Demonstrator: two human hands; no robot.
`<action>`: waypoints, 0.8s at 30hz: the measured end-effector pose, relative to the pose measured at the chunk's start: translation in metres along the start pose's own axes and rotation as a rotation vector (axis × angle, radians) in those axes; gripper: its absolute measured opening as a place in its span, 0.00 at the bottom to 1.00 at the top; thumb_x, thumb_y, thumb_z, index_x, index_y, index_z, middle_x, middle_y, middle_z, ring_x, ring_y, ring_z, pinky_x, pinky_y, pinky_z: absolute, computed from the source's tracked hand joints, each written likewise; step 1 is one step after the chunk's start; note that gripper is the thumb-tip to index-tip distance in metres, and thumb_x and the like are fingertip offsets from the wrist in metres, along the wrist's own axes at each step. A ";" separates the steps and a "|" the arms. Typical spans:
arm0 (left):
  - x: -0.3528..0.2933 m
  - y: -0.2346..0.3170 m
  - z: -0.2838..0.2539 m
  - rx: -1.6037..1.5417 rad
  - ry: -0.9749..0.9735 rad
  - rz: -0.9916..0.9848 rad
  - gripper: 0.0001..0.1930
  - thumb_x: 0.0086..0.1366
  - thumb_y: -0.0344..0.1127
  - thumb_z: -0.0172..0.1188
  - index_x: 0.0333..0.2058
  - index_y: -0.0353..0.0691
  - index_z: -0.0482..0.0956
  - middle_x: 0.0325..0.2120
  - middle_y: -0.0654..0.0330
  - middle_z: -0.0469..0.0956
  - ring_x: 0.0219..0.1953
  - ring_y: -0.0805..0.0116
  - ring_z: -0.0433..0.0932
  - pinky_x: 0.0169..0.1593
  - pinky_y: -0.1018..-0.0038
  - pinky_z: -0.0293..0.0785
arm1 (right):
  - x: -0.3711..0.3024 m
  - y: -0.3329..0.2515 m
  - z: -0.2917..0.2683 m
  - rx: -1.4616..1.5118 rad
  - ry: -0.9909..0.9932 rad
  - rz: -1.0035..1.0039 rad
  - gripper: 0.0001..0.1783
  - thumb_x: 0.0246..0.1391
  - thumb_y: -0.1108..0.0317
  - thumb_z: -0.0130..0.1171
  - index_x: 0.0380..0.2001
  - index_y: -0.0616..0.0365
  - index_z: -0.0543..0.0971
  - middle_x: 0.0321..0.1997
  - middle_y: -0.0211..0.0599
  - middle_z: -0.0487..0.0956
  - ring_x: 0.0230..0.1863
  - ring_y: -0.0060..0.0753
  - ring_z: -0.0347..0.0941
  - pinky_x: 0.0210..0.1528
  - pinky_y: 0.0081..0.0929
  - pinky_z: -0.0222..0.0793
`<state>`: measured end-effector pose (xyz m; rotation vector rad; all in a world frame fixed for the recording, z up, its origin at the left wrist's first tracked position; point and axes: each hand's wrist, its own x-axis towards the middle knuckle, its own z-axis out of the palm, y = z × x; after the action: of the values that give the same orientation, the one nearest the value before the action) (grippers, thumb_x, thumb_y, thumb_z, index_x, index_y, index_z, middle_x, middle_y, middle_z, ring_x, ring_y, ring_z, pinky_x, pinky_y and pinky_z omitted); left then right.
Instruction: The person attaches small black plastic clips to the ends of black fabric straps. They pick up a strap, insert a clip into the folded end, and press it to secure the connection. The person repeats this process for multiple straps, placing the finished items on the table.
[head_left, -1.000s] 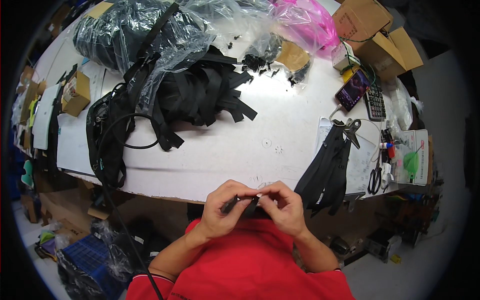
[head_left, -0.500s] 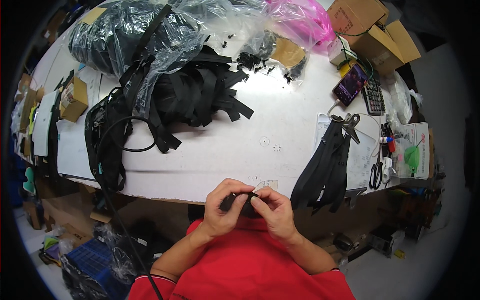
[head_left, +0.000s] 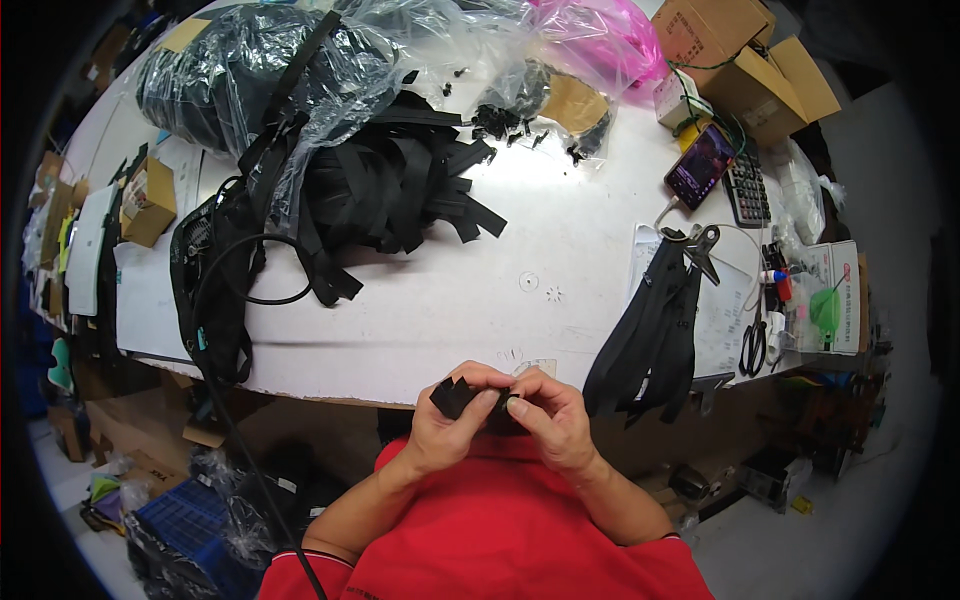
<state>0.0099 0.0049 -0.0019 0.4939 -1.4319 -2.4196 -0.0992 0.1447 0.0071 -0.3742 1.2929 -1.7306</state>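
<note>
**Fingers (head_left: pixel 482 376) closed in tight pinches on a short black fabric strip (head_left: pixel 452 398)**

Broad white worktable (head_left: pixel 430 310): a heap of flat black fabric straps (head_left: pixel 385 190) covers part of its left side. At its near edge, the left hand (head_left: pixel 440 430) grips the strip; the right hand (head_left: pixel 562 425) pinches seemingly the same piece, its end mostly hidden. Two-handed fine work on the strip appears in hand; the next move calls for a steady left hold and precise right fingertips.

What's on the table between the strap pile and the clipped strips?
Between the strap pile and the clipped strips, the head view shows only white tabletop with small ink marks; no loose parts lie there.
</note>
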 end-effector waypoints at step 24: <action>0.002 -0.004 -0.002 0.215 0.064 0.080 0.08 0.69 0.24 0.57 0.45 0.32 0.80 0.38 0.58 0.77 0.29 0.79 0.74 0.33 0.82 0.71 | 0.002 0.001 0.003 -0.524 0.122 -0.146 0.04 0.57 0.75 0.64 0.32 0.64 0.79 0.31 0.31 0.75 0.29 0.19 0.68 0.32 0.18 0.65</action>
<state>0.0083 0.0047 -0.0069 0.5460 -1.6603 -2.1794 -0.0974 0.1412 0.0066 -0.6836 1.8476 -1.5302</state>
